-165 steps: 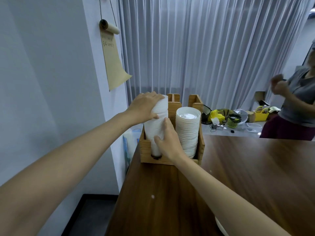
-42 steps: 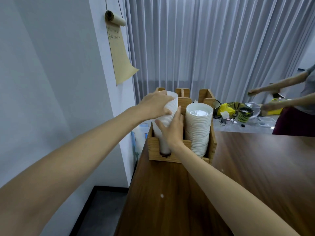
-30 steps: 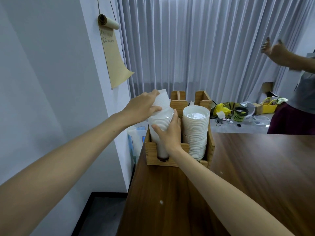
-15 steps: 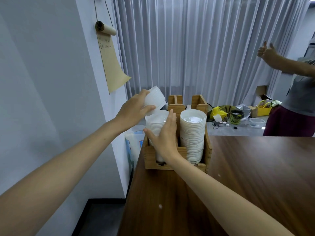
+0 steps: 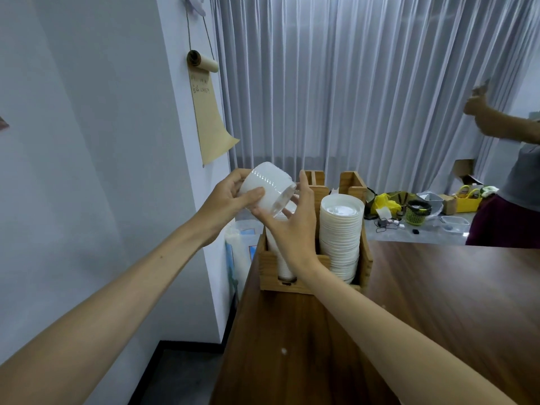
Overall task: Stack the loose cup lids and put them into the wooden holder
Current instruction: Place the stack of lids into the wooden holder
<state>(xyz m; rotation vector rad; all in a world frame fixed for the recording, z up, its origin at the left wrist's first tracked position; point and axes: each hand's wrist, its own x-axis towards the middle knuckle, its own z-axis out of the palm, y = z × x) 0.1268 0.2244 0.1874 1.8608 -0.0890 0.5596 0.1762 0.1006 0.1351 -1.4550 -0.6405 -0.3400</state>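
Note:
A wooden holder stands at the left end of the brown table. Its right slot carries a tall stack of white lids. Its left slot has a lower stack of lids, mostly hidden behind my right hand. My left hand grips a short, tilted stack of white lids above the left slot. My right hand reaches up with spread fingers and touches the lower open end of that short stack.
The brown table stretches to the right and toward me. A grey wall with a hanging paper roll is close on the left. A person stands at the far right by a cluttered grey counter.
My left hand lifted the top part of the left stack off and tilted it. My right hand left the remaining stack and rose to the lifted lids.

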